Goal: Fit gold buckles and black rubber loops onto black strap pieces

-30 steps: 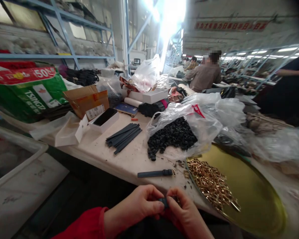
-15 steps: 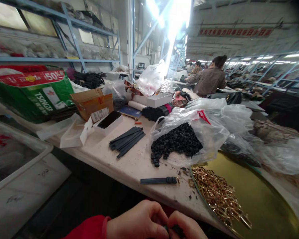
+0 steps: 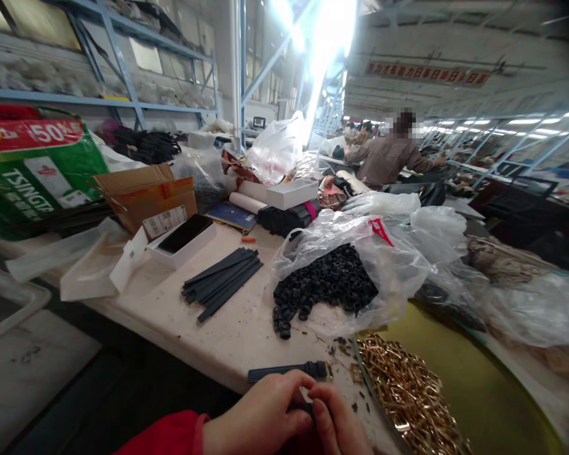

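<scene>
At the near edge of the head view, the left hand (image 3: 260, 417) and the right hand (image 3: 334, 420) met fingertip to fingertip, both pinched together on a small dark strap piece (image 3: 301, 409), most of it hidden between the fingers. A red sleeve (image 3: 165, 436) covered the left wrist. Just beyond the hands, a finished dark strap (image 3: 284, 371) with a loop at its right end lay flat on the counter (image 3: 227, 335), close to its near edge. To the right of that strap, a round gold tray (image 3: 483, 392) held a heap of gold buckles (image 3: 403, 392) on its left side. Farther back, an open clear plastic bag (image 3: 393, 265) spilled a mound of black loops (image 3: 325, 287) onto the counter. Left of the loops lay a bundle of dark flat straps (image 3: 222, 282), and beyond them a white box (image 3: 183, 235) with a dark insert and a brown cardboard box (image 3: 145, 196). A green and red carton (image 3: 28, 170) stood at the far left. In the far background a person in a brown top (image 3: 389, 161) sat at another counter, facing away.
</scene>
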`<state>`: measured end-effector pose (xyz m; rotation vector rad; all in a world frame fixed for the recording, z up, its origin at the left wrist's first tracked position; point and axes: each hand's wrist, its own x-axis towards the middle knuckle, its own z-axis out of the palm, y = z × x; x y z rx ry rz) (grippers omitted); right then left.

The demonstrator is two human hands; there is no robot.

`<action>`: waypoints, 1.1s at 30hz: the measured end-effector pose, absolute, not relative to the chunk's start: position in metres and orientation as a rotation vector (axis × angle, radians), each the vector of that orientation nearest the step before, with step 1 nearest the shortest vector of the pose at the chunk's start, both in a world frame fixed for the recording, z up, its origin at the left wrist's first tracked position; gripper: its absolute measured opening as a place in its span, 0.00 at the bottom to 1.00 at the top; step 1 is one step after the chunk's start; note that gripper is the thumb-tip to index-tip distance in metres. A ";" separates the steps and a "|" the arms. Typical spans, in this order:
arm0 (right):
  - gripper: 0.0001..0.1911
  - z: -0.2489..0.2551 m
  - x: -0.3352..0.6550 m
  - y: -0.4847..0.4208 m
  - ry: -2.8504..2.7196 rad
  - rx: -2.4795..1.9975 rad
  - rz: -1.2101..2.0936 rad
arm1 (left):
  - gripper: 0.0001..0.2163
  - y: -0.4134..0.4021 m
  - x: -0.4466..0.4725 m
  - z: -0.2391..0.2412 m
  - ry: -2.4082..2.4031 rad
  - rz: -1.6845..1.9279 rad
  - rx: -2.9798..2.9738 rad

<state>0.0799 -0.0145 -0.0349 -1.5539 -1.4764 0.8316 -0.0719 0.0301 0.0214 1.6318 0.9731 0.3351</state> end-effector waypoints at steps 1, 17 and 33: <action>0.20 -0.034 0.083 -0.005 -1.547 -1.558 0.774 | 0.18 0.037 -0.071 0.019 0.990 0.343 1.694; 0.13 -0.062 0.096 0.040 -2.086 -1.681 -0.045 | 0.10 0.170 -0.151 -0.003 1.999 0.288 2.249; 0.07 -0.008 0.093 0.108 -2.238 -1.831 0.100 | 0.09 0.018 -0.090 0.043 1.053 0.558 0.707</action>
